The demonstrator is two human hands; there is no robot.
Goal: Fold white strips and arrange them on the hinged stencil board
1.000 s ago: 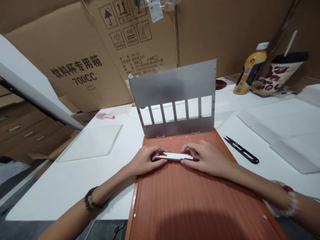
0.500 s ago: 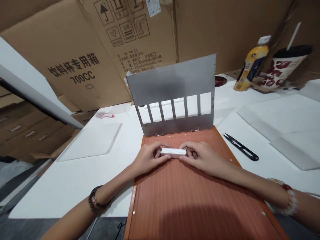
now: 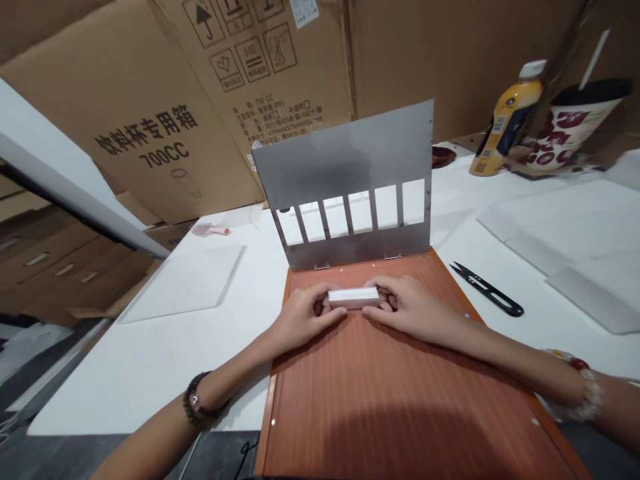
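Between my two hands is a small stack of white cards or slips (image 3: 354,298), its layered edge facing up toward me. My left hand (image 3: 311,312) is closed on the stack's left end, thumb along the near side. On the right end, my right hand (image 3: 400,305) grips it the same way. Both hands rest over a reddish-brown wooden board (image 3: 380,373). Hinged to the board's far edge, a grey metal plate (image 3: 345,160) stands upright with a row of several rectangular slots.
Black thread snips (image 3: 487,289) lie right of the board. Clear plastic sheets lie left (image 3: 185,283) and right (image 3: 595,293) on the white table (image 3: 150,373). A yellow bottle (image 3: 507,120) and a lidded cup (image 3: 575,127) stand back right. Cardboard boxes (image 3: 210,140) wall the back.
The stack has tilted slightly, showing more of its layered upper side, while both hands keep hold of it. The whole view has shifted a little.
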